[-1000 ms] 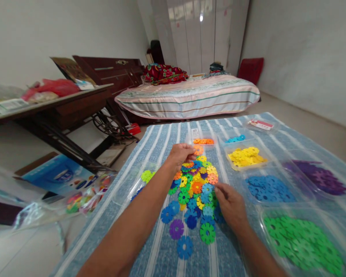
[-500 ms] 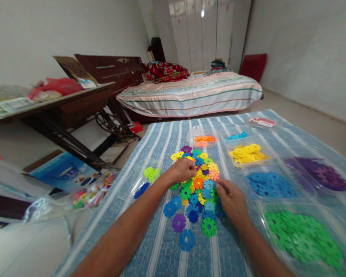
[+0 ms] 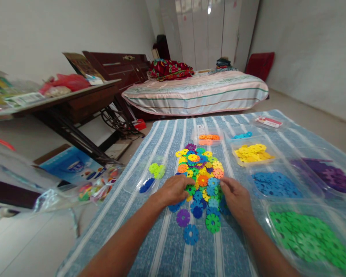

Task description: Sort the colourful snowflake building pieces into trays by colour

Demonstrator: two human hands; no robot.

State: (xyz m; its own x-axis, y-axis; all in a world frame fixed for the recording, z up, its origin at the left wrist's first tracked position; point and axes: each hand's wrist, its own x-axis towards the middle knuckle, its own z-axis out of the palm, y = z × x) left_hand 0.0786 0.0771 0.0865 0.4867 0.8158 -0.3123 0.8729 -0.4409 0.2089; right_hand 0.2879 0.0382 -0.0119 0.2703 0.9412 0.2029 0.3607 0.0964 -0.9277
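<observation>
A heap of mixed-colour plastic snowflake discs (image 3: 200,175) lies on a blue striped cloth (image 3: 167,246). My left hand (image 3: 173,189) rests on the heap's near-left edge, fingers curled down onto the discs. My right hand (image 3: 236,200) sits at the heap's near-right edge, fingertips pinched on a blue disc. Loose purple (image 3: 183,217), green (image 3: 212,223) and blue (image 3: 190,234) discs lie just in front of my hands.
Clear trays hold sorted discs: orange (image 3: 208,137), yellow (image 3: 252,152), blue (image 3: 272,184), purple (image 3: 331,175), green (image 3: 308,238), and a lime-and-blue tray (image 3: 152,175) at left. A plastic bag of discs (image 3: 95,188), a dark wooden table (image 3: 66,107) and a bed (image 3: 196,92) stand beyond.
My left hand has drawn back from the far side of the heap, near the orange tray, to its near-left edge. The right hand has barely shifted. The camera has turned slightly left.
</observation>
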